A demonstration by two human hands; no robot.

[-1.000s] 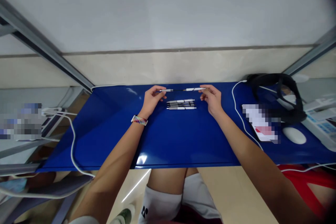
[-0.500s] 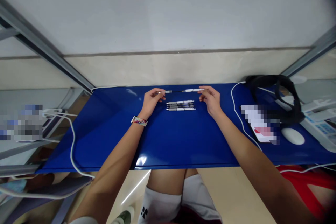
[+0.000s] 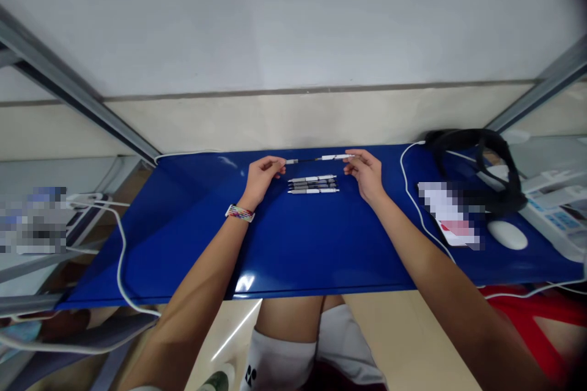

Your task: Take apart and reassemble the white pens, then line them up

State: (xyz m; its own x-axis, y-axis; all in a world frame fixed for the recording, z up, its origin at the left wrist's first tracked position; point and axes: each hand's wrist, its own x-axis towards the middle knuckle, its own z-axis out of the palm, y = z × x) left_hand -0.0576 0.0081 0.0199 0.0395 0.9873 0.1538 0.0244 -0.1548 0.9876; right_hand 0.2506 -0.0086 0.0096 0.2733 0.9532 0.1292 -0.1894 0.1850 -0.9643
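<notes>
Between my hands, a pen is in two parts above the far half of the blue table point(image 3: 293, 244). My left hand point(image 3: 264, 178) pinches the grey front part of the pen point(image 3: 292, 162), out of which a dark refill point(image 3: 306, 160) sticks toward the right. In the fingers of my right hand point(image 3: 365, 172) is the white pen barrel point(image 3: 334, 157), its open end facing left at the refill's tip. Whether the tip is inside the barrel is too small to tell. Just nearer to me, several white-and-grey pens point(image 3: 313, 184) lie side by side in a stack.
To the right lie a phone point(image 3: 452, 220), a white mouse point(image 3: 507, 235) and a black headband-like device point(image 3: 499, 165). A white cable point(image 3: 408, 180) runs beside them. Another white cable point(image 3: 121, 256) hangs over the table's left side. A wall point(image 3: 293, 122) closes off the back.
The view has shifted slightly. Both hands hold the pen parts as before, with almost the same small gap between the grey part and the barrel.
</notes>
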